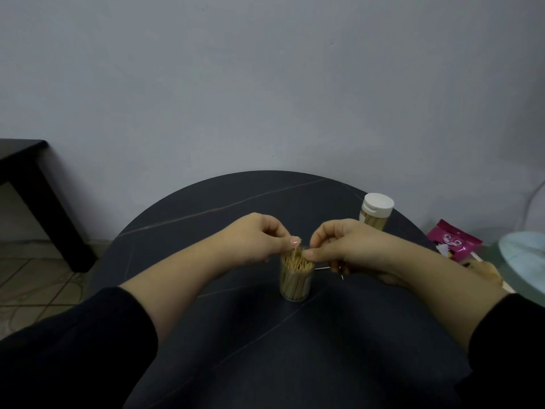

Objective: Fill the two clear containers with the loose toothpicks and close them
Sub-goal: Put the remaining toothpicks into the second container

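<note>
A dark round tabletop (236,335) fronts a grey wall (265,84); above its open container (295,287), the left hand (259,237) and right hand (339,246) pinch toothpicks (296,261).

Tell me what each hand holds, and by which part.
Left hand pinches a toothpick by its upper end, above the open container. Right hand: fingertips meet at the toothpick tips by the rim; whether they grip any cannot be told.

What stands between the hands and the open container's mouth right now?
Nothing visible. The left hand and right hand are both at the open mouth of the clear round plastic container, already crowded with upright wooden toothpicks.
</note>
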